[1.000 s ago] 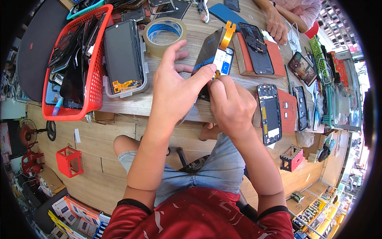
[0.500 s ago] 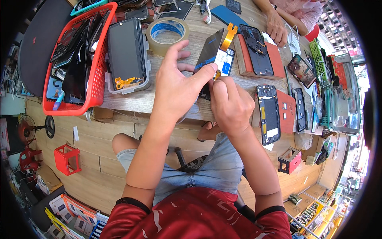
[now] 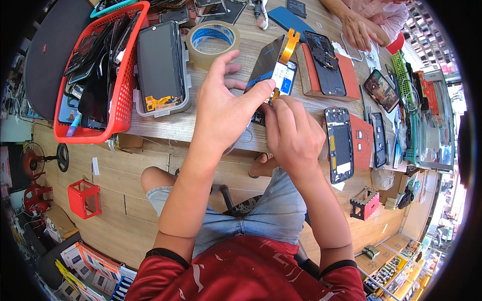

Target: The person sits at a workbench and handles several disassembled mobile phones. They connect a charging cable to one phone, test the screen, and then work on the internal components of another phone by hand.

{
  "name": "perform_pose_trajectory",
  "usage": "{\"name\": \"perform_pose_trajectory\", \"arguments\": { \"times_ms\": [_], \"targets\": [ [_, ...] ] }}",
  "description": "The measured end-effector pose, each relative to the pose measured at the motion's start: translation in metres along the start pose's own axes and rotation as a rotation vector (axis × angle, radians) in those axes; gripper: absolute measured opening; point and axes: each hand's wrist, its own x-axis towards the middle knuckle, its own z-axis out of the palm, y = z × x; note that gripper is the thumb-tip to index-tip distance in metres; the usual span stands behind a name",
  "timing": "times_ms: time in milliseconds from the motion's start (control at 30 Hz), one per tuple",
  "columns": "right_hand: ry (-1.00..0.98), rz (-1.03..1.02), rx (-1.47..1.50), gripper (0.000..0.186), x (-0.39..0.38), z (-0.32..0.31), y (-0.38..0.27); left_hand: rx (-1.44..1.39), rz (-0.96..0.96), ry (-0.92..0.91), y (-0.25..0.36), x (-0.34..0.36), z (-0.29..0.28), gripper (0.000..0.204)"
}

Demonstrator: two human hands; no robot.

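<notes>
My left hand (image 3: pixel 223 103) holds a dark phone screen (image 3: pixel 267 59) tilted up, its thumb across the lower edge and its fingers apart behind. An orange flex cable (image 3: pixel 289 46) stands up from the screen's top. Beside the screen lies an opened phone body (image 3: pixel 287 80) with a white and blue inside, partly covered by my hands. My right hand (image 3: pixel 296 131) is closed, thumb and fingertips pressed together at the phone's lower end. A small gold and black flex piece (image 3: pixel 275 94) shows just above those fingertips; whatever they pinch is hidden.
Left stand a red basket (image 3: pixel 117 95) of phones and a clear box holding a screen (image 3: pixel 161 65). A tape roll (image 3: pixel 230 60) sits behind my left hand. Right are a phone housing (image 3: pixel 326 62) on a red block and a phone frame (image 3: pixel 340 145). Across the table rests another person's hand (image 3: pixel 357 31).
My right hand's fingers have shifted slightly at the phone's lower end, uncovering a little more of the small flex piece. The other person's hand across the table has lifted and moved right.
</notes>
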Motion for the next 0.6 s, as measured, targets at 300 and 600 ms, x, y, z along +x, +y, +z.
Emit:
{"name": "perform_pose_trajectory", "arguments": {
  "times_ms": [300, 600],
  "targets": [
    [-0.128, -0.003, 0.037, 0.03, 0.002, -0.011, -0.006, -0.021, 0.009, 0.001, -0.004, 0.001, 0.0, 0.088],
    [-0.167, 0.004, 0.052, 0.03, 0.003, -0.01, -0.006, 0.002, 0.009, -0.001, -0.002, 0.0, -0.001, 0.089]
  ]
}}
